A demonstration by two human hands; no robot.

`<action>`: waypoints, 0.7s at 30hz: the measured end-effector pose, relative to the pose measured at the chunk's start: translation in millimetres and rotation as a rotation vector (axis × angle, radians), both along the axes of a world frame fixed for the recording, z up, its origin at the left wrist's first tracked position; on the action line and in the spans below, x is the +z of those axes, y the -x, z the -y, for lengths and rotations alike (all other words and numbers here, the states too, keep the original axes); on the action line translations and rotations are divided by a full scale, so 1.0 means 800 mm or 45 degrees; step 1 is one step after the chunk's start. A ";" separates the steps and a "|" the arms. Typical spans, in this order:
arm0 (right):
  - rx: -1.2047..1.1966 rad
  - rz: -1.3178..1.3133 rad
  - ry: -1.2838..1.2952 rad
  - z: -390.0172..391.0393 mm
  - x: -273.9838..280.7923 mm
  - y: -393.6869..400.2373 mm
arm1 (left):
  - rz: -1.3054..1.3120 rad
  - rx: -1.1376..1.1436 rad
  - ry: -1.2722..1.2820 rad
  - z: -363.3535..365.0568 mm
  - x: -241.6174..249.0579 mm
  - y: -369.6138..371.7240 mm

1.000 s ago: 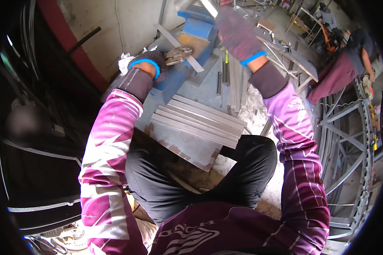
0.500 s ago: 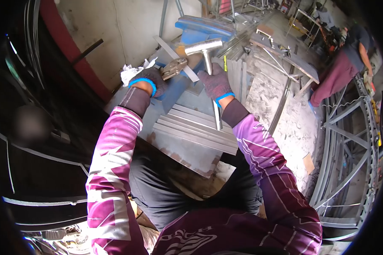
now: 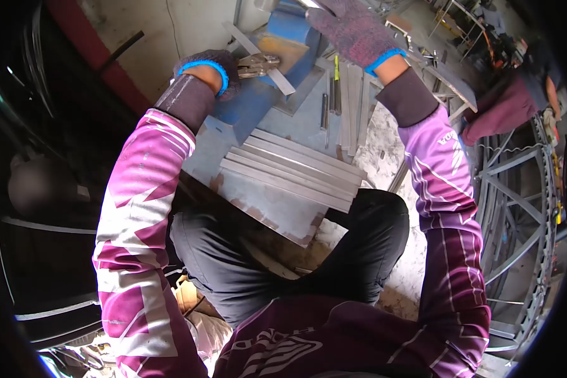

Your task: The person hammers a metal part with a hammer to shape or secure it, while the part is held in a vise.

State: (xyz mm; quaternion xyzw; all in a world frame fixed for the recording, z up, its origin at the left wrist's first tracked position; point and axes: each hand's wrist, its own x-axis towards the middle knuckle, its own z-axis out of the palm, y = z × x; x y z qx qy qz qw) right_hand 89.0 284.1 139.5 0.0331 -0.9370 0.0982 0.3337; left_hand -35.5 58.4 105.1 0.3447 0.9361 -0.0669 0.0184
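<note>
My gloved left hand (image 3: 217, 70) is closed around the handles of locking pliers (image 3: 256, 65). Their jaws grip a flat metal strip (image 3: 281, 80), which slants over a blue steel block (image 3: 236, 120) that looks like part of a vise. My gloved right hand (image 3: 353, 31) is raised at the top edge, beyond and to the right of the pliers. A bit of the hammer's shiny handle (image 3: 310, 3) shows at its fingers; most of the hammer is cut off by the frame or hidden.
Several flat metal bars (image 3: 296, 167) lie side by side on the steel tabletop (image 3: 271, 211). More strips (image 3: 354, 107) and a yellow-green marker (image 3: 336, 66) lie right of the block. A person (image 3: 507, 104) stands at right near a metal truss (image 3: 516, 208).
My right hand has moved up and away with the hammer, which now mostly leaves the view. My left hand still holds the pliers and strip, both slightly higher in the frame.
</note>
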 end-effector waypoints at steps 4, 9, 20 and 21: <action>0.070 0.005 0.042 0.008 -0.055 0.011 | 0.037 0.015 -0.023 0.001 -0.003 -0.005; -0.157 0.338 0.420 -0.001 -0.069 -0.013 | 0.073 -0.018 -0.140 0.009 -0.025 0.014; -0.075 0.037 1.129 0.041 -0.204 0.016 | 0.127 0.044 -0.121 0.020 -0.053 -0.005; -0.057 -0.008 1.106 0.041 -0.205 0.020 | 0.175 0.045 -0.208 0.019 -0.055 -0.002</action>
